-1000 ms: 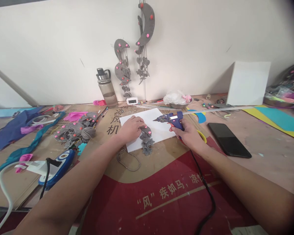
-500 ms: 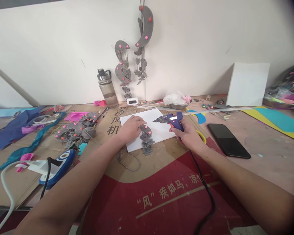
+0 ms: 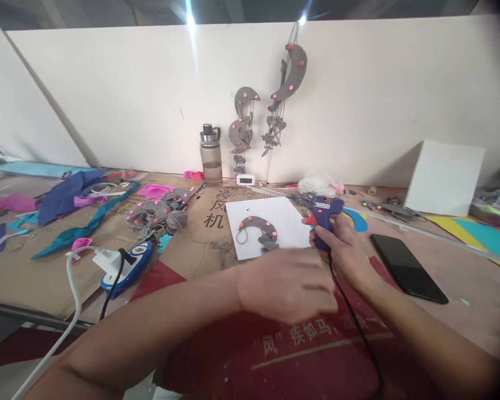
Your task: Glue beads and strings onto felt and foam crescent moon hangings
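Note:
My right hand [image 3: 345, 247] is wrapped round the handle of a blue hot glue gun [image 3: 328, 208], whose nozzle points left and whose trigger is orange-red. A black cord [image 3: 352, 311] runs down from its grip. My left hand [image 3: 289, 284] is in the air over the red part of the cardboard, smeared by motion, its fingers pointing right. Just beyond it a grey felt crescent [image 3: 257, 221] with pink and orange pompoms and a string loop lies on a white sheet [image 3: 282, 208]. Small grey pieces hang from its right end, partly hidden behind the left hand.
Grey pompom-dotted crescents [image 3: 291, 72] hang on the white wall behind. A bottle [image 3: 211, 155] and a small digital clock [image 3: 245, 179] stand at the back. On the left are a power strip [image 3: 135, 265] and felt scraps [image 3: 69, 194]; a phone [image 3: 408, 266] lies at the right.
My left hand has left the crescent and moved right and towards me. The whole crescent now shows on the sheet. My right hand still holds the glue gun; the view has tilted up.

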`<state>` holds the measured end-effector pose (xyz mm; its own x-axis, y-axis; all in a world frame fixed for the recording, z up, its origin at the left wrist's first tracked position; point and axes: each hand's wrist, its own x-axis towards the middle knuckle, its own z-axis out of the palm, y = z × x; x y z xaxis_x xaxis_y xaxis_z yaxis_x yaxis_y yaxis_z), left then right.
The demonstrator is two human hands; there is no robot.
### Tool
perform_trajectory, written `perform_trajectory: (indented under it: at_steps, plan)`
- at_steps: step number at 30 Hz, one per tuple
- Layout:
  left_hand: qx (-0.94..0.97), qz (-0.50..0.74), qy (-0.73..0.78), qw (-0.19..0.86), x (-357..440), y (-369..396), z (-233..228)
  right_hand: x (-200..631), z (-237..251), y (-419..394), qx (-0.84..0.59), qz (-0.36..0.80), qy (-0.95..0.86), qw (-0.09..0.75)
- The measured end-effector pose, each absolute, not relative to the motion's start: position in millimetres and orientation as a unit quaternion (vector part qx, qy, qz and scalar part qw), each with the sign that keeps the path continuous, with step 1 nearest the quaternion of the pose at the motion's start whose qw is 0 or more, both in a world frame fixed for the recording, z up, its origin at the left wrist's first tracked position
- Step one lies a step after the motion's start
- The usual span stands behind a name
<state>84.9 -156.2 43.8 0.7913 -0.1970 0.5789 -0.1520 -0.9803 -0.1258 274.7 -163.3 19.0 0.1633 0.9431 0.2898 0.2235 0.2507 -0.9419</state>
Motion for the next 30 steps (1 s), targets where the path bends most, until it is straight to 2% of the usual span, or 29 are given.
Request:
perform_trajectory:
  at_steps: [4,8,17,22,27,30]
  plan:
    - [-0.915,-0.285,0.27,0.096,96.6,-182.1,30.0,228.4,39.2,-163.5,-0.46,0.43,-0.564,0.534]
    - [-0.896,-0.295,0.316,0.098,101.2,-189.5,20.3,167.2,53.9,-141.2,-0.419,0.511,-0.561,0.498]
    - [-0.915,-0.263,0.283,0.121,87.8,-183.2,-6.8,63.4,43.1,-43.7,-0.473,0.476,-0.559,0.487]
    - [-0.905,-0.292,0.291,0.108,83.5,-188.6,-2.8,82.2,36.2,-43.6,-0.452,0.517,-0.546,0.48]
    - [-0.893,-0.322,0.297,0.101,82.2,-185.6,1.1,156.1,39.9,-74.8,-0.463,0.507,-0.512,0.516]
    - [-0.879,-0.389,0.267,0.07,83.1,-180.3,-0.1,205.3,37.1,-91.3,-0.493,0.472,-0.48,0.551]
